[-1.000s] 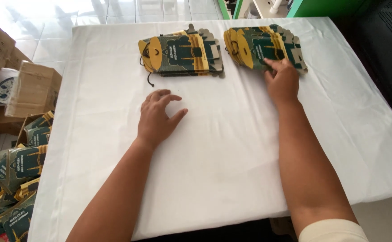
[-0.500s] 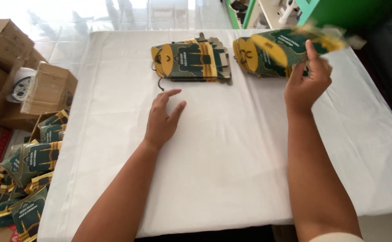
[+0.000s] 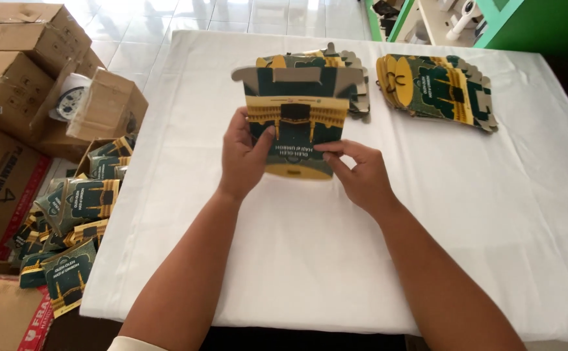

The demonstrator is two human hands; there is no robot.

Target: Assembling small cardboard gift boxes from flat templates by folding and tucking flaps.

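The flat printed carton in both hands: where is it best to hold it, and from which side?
Probably by its two side edges, as now: left hand from the left, right hand from the right. The flat printed carton is thin and wide, so side grips leave its panels free.

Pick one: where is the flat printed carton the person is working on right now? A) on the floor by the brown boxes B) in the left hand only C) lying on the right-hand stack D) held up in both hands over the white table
D: the left hand and the right hand both grip the flat printed carton, raised above the white table in front of the two stacks.
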